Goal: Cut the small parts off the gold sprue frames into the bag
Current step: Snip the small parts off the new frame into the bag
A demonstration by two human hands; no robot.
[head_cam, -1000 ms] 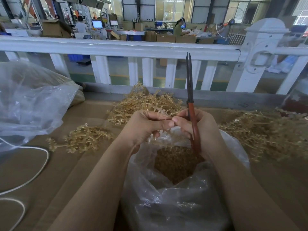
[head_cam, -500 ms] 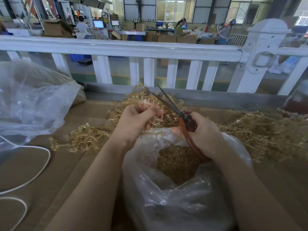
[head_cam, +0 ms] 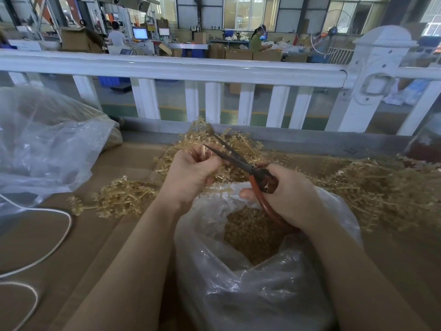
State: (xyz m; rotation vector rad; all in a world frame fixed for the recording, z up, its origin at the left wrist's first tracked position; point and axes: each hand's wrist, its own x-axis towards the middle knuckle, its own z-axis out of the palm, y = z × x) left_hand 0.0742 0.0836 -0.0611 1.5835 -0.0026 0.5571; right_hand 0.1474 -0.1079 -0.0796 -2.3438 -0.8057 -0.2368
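Brown cardboard worktop [head_cam: 114,235] before a white railing [head_cam: 167,68], factory floor beyond. Above the open clear bag [head_cam: 238,295] of cut gold parts [head_cam: 248,235]: left hand [head_cam: 191,173], fingers curled round a gold sprue frame [head_cam: 203,151]; right hand [head_cam: 291,199] gripping red-handled scissors [head_cam: 241,163], blades parted just beside the frame. Outward: sprue heaps [head_cam: 381,192] left, behind, right; another plastic bag [head_cam: 47,144] and white cable [head_cam: 59,235] far left.

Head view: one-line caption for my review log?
Left hand holds a gold sprue between open scissors gripped by right hand above the bag.
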